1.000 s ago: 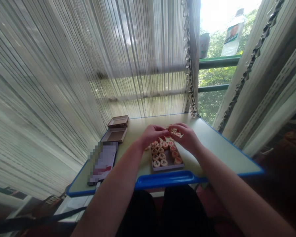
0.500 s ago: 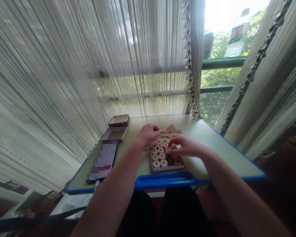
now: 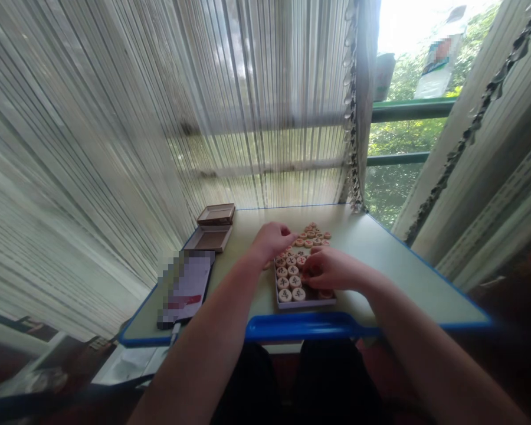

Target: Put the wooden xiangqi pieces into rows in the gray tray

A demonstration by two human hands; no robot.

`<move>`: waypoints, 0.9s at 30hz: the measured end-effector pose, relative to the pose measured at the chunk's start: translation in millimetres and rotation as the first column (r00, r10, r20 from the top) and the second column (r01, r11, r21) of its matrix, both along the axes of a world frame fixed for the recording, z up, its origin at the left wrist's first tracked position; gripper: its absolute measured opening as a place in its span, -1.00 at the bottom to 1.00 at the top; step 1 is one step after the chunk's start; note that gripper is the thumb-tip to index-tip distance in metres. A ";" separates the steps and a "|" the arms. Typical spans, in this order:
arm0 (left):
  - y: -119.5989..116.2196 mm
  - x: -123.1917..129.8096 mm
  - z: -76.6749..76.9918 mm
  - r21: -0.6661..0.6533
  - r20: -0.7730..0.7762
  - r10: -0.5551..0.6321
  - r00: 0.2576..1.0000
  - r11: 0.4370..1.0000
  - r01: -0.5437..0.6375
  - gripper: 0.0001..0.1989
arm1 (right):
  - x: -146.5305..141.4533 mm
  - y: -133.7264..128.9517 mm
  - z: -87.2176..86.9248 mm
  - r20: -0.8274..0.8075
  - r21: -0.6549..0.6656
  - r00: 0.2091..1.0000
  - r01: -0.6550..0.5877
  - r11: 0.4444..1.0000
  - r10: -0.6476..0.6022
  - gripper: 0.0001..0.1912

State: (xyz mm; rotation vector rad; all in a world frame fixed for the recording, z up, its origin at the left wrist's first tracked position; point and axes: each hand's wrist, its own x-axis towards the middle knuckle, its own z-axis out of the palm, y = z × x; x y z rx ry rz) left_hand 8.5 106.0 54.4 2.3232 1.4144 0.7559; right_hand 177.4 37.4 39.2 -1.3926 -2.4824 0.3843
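Observation:
My left hand (image 3: 274, 241) hovers over the far left part of the loose Chinese chess pieces (image 3: 308, 242), fingers loosely bent and apart. I make out nothing in them. My right hand (image 3: 336, 268) reaches over the shallow box (image 3: 307, 304), its fingers pinched on a round wooden Chinese chess piece that they mostly hide. Pieces with black characters (image 3: 295, 281) fill the box's two left columns. A red-marked piece (image 3: 301, 260) lies further back. Another piece (image 3: 325, 293) sits in the near right corner, under the shadow of my hand.
At the table's left edge lie a phone or tablet (image 3: 188, 289) with a cable, an open box part (image 3: 210, 238) and a second box part (image 3: 216, 213). A blue tray ledge (image 3: 301, 324) runs along the near edge. String curtains (image 3: 256, 106) hang behind.
My right hand has moved slightly left and down within the box, its fingers closing in more. My left hand stays over the loose pieces. The whole view has shifted slightly.

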 end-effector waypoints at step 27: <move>-3.0 4.0 0.8 0.018 -0.059 -0.020 0.998 1.000 0.021 -0.63 | -0.9 0.5 -3.0 0.070 0.060 0.998 0.005 0.998 -0.009 -0.84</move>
